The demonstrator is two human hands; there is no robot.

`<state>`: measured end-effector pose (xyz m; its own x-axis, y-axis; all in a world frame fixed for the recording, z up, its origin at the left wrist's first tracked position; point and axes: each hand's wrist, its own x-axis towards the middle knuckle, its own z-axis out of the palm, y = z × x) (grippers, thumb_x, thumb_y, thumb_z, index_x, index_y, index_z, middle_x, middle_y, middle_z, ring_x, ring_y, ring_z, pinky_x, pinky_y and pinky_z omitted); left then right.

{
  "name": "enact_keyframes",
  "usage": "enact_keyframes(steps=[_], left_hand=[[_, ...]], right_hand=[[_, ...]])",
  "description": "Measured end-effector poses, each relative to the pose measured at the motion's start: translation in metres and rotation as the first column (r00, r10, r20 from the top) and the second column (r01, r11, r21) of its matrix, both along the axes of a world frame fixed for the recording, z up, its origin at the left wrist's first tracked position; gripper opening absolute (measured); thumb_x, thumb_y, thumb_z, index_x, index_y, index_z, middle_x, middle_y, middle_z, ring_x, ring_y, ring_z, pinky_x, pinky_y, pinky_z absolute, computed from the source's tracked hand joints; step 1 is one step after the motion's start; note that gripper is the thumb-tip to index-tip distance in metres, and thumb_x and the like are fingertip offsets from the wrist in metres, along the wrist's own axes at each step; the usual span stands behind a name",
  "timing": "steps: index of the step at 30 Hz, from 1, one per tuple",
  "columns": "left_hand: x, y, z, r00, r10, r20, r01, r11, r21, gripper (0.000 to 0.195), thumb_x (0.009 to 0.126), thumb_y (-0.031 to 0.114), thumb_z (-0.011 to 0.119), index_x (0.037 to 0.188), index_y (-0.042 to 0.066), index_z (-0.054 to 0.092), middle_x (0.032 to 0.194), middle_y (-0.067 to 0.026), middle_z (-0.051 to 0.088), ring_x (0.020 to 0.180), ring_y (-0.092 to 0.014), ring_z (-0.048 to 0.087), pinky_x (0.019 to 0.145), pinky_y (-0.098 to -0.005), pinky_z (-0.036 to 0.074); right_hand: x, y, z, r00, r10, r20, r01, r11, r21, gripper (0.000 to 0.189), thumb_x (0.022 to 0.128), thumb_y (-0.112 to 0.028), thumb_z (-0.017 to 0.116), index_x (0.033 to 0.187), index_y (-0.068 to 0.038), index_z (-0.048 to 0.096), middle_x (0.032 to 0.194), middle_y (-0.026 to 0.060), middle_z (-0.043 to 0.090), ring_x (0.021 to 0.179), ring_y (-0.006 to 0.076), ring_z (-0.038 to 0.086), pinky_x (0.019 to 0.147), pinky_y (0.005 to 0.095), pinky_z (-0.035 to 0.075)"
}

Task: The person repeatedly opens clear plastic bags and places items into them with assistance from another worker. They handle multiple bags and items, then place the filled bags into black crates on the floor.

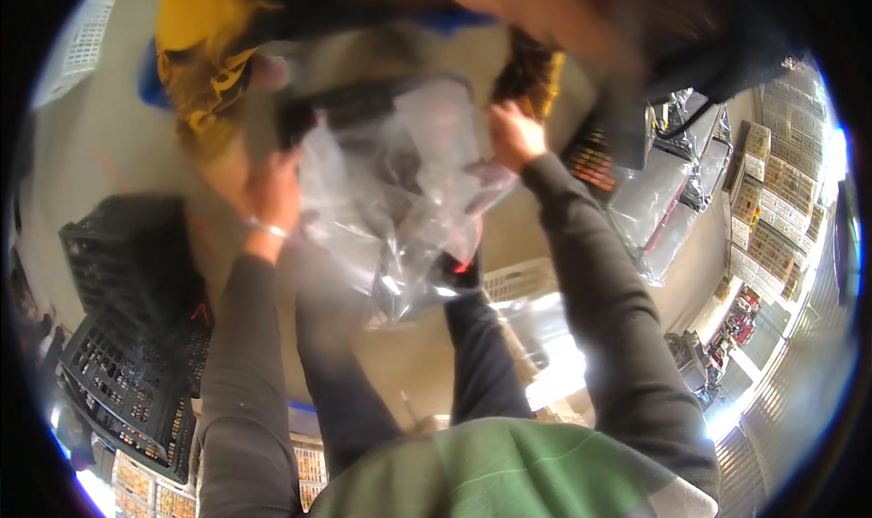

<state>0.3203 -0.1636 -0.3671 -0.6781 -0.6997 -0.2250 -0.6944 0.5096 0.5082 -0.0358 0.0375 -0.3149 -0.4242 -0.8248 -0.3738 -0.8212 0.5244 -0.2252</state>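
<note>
A bundle of clear plastic bags or film (402,177) spreads in front of me, blurred by motion. Something dark, perhaps a black crate's rim, shows around it. My left hand (274,186) is at the bundle's left side, with a light band on the wrist; its fingers are smeared and their hold is unclear. At the upper right side of the plastic, my right hand (516,138) has curled fingers, but what lies inside them is hidden. Facing me, a co-worker in a yellow and black garment (204,48) leans close. One bare forearm (538,7) of a person crosses the top.
Black plastic crates (129,382) stand at the left, one a tall dark stack (129,252). Grey items in clear bags (650,194) lie at the right. Many pale crates (776,225) line the far right. A white crate (521,279) is by my right leg.
</note>
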Motion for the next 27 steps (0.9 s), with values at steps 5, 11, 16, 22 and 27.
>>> enact_keyframes(steps=[5,11,16,22,27], left_hand=[[-0.049,-0.068,-0.036,0.981,0.193,0.036,-0.185,0.971,-0.152,0.049,0.085,0.03,0.064,0.129,0.014,0.052,0.114,-0.0211,0.06,0.105,-0.04,0.058,0.085,-0.0439,0.049],[-0.02,-0.072,-0.102,0.929,0.37,-0.007,-0.335,0.849,0.409,0.073,0.074,0.038,0.079,0.125,-0.003,0.046,0.108,-0.0175,0.064,0.096,-0.029,0.062,0.086,-0.0368,0.048],[0.005,-0.056,-0.108,0.978,0.188,0.094,-0.207,0.94,0.272,0.076,0.061,0.018,0.081,0.126,-0.002,0.046,0.11,-0.0187,0.062,0.102,-0.033,0.061,0.091,-0.0347,0.046],[-0.006,-0.055,-0.098,0.951,0.246,0.185,-0.303,0.853,0.424,0.077,0.059,0.004,0.066,0.132,0.005,0.043,0.117,-0.0184,0.061,0.11,-0.034,0.059,0.094,-0.0356,0.045],[-0.013,-0.051,-0.087,0.956,0.252,0.147,-0.291,0.852,0.436,0.074,0.061,0.002,0.066,0.131,0.005,0.044,0.116,-0.0174,0.062,0.11,-0.033,0.059,0.093,-0.035,0.046]], right_hand=[[-0.014,-0.067,-0.039,0.982,-0.069,-0.173,0.079,0.996,0.051,0.083,0.074,-0.046,0.073,0.139,-0.013,0.034,0.12,0.0202,0.054,0.105,0.0364,0.061,0.082,0.0457,0.051],[-0.018,-0.051,-0.097,0.841,-0.295,0.454,0.298,0.952,0.065,0.091,0.069,-0.027,0.081,0.142,-0.012,0.029,0.126,0.0196,0.053,0.113,0.0319,0.058,0.094,0.0394,0.047],[-0.001,-0.024,-0.131,0.691,-0.416,0.591,0.557,0.828,-0.069,0.071,0.071,-0.001,0.066,0.136,-0.007,0.036,0.121,0.0142,0.056,0.115,0.024,0.053,0.098,0.0315,0.041],[0.001,-0.026,-0.124,0.741,-0.34,0.579,0.508,0.848,-0.152,0.071,0.07,0.003,0.061,0.136,-0.007,0.036,0.116,0.012,0.057,0.109,0.0228,0.056,0.093,0.0324,0.044],[0.002,-0.027,-0.119,0.697,-0.398,0.597,0.54,0.839,-0.07,0.071,0.07,0.003,0.061,0.136,-0.004,0.035,0.114,0.0129,0.058,0.105,0.0212,0.056,0.088,0.0329,0.047]])
